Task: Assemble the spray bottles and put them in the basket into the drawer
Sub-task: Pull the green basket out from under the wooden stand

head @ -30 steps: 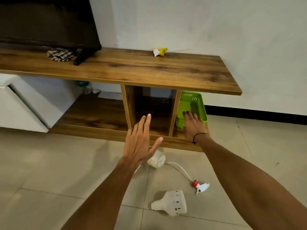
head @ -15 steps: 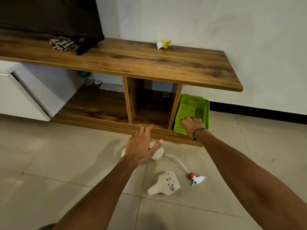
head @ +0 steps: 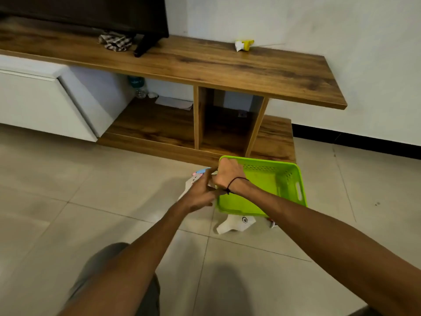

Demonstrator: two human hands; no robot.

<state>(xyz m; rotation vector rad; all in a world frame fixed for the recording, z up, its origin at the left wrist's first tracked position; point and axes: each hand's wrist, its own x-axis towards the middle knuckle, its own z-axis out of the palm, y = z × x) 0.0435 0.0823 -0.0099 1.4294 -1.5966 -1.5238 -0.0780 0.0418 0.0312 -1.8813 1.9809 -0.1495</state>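
My right hand is closed on the left rim of a lime-green plastic basket, which is out over the floor in front of the wooden unit. The basket looks empty. My left hand is beside the basket's left side, above a white spray bottle with a blue label; whether it touches it is unclear. A second white bottle lies on the tiles, half hidden under the basket. A red-and-white trigger head peeks out beside it. A yellow-and-white trigger head lies on the unit's top.
The low wooden TV unit has open compartments below and a TV stand foot with a checked cloth on top. A white cabinet stands at the left. My knee shows at the bottom.
My right hand has pulled the green basket out of the unit's right compartment and toward me over the floor. My left hand dropped down beside the basket. The view backed away from the unit.
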